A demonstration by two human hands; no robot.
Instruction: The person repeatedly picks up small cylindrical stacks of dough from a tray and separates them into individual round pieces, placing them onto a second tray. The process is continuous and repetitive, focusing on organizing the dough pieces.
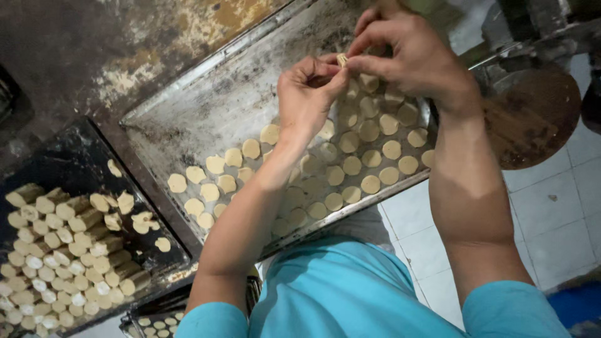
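Both my hands meet above a worn metal baking tray [206, 106]. My left hand [308, 94] and my right hand [407, 53] pinch one small pale piece of dough [342, 59] between their fingertips. Below them several flat round dough discs [369, 156] lie in rows on the near and right part of the tray. The far left part of the tray is bare metal.
A dark tray [75, 163] at the left holds several stacked dough logs [62, 250] and a few loose discs. Another tray of small discs [156, 322] shows at the bottom. A round brown board [532, 119] lies at the right over a white tiled floor [557, 219].
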